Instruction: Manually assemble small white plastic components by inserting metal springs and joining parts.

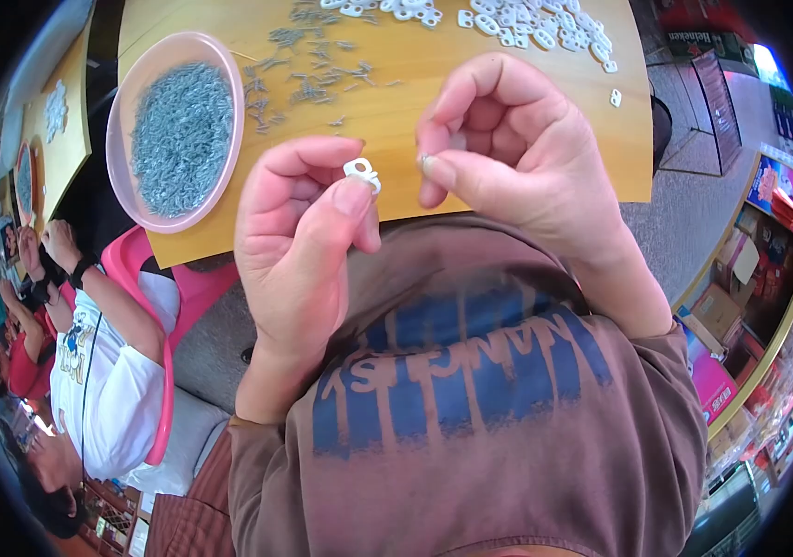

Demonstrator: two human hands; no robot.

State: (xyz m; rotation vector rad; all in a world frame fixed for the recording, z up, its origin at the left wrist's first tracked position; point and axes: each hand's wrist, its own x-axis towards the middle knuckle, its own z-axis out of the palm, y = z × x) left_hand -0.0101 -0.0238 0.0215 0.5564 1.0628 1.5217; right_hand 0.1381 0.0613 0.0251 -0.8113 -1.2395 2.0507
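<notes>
My left hand [292, 227] is closed in a pinch around a small white plastic piece with a round hole [359, 169], held up between thumb and fingertips. To its right, my right hand [531, 153] is also closed, thumb pressed to the curled fingers. A tiny bit of something shows at that thumb's tip, too small to name. The hands are apart, raised over the near edge of the wooden table [396, 121]. Left of them stands a pink oval basin [232, 148] full of small grey screw-like pins [183, 139].
Loose grey pins [313, 84] lie scattered beside the basin. White plastic pieces [545, 23] are heaped at the table's far side, with one stray piece [616, 97] near the right edge. At left, a person in a white shirt [104, 390] sits on a pink chair [166, 399]. Shelving with boxes [731, 288] stands right.
</notes>
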